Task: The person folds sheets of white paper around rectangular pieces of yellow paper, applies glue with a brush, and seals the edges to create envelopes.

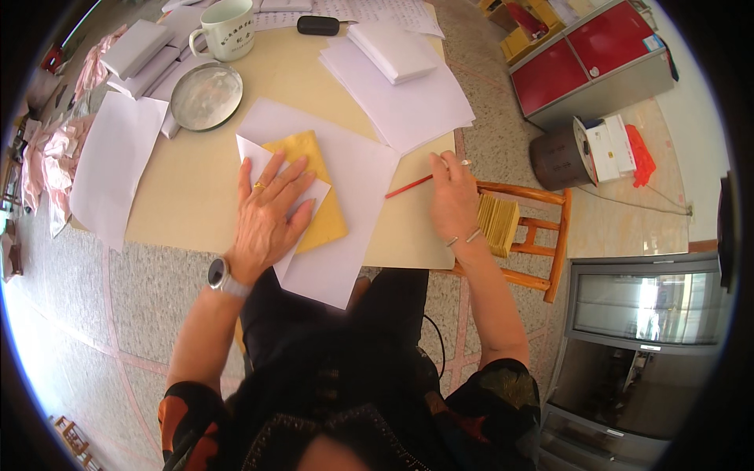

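My left hand [268,209], fingers spread, lies flat on a folded-over corner of white paper [250,150]. Under that fold is a yellow paper packet [324,203], resting on the large white sheet [359,153]. The sheet's near corner hangs past the table edge. My right hand [453,197] is by the table's right edge, its fingertips closed around a thin red stick [408,186]. A pale tip shows beyond the fingers; part of the stick is hidden under them.
A shallow round metal dish [206,97] and a white mug [227,32] stand behind left, beside stacked white packets [138,50]. Another white packet [393,53] sits on loose sheets [412,112]. A wooden chair [556,247] at right bears yellow paper stacks [498,226].
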Motion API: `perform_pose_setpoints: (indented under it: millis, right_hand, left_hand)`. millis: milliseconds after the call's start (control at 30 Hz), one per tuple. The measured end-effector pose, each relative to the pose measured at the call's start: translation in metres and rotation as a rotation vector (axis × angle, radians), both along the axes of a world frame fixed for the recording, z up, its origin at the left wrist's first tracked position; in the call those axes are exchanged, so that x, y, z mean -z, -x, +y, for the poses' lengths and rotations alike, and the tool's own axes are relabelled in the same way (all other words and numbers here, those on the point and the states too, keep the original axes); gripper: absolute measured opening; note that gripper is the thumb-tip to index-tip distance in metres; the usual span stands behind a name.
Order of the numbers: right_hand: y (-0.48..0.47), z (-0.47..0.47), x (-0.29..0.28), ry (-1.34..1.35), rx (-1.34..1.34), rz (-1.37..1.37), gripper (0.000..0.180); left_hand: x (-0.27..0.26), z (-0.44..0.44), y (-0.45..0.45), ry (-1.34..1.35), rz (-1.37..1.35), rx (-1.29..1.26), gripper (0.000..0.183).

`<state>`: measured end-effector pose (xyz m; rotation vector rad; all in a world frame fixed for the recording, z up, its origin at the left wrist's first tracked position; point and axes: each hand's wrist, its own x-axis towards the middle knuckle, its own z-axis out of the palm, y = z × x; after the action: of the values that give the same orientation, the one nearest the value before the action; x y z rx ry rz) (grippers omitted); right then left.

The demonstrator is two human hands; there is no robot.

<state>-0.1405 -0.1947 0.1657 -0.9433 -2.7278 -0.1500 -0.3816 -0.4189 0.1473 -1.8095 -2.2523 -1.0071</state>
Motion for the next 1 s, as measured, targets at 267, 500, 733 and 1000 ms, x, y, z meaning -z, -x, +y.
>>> perform_pose_setpoints:
  millis: [267, 500, 733, 1000]
  right_hand:
    - [-0.019, -0.081, -0.025, 0.935, 0.083, 0.469, 0.044]
    - [-0.008, -0.125, -0.01, 1.353, 0.046, 0.735, 0.053]
    - [0.016, -0.128, -0.01, 1.667, 0.13, 1.054, 0.061]
    - [0.032, -0.118, -0.006, 1.314, 0.174, 0.791, 0.064]
  left_hand:
    - [-0.001, -0.001, -0.001, -0.005, -0.02, -0.012, 0.039]
    - [0.001, -0.001, -0.001, -0.005, -0.02, -0.015, 0.038]
    - [0.0, 0.0, 0.0, 0.0, -0.056, -0.004, 0.038]
    - [-0.001, -0.003, 0.001, 0.013, -0.073, 0.006, 0.039]
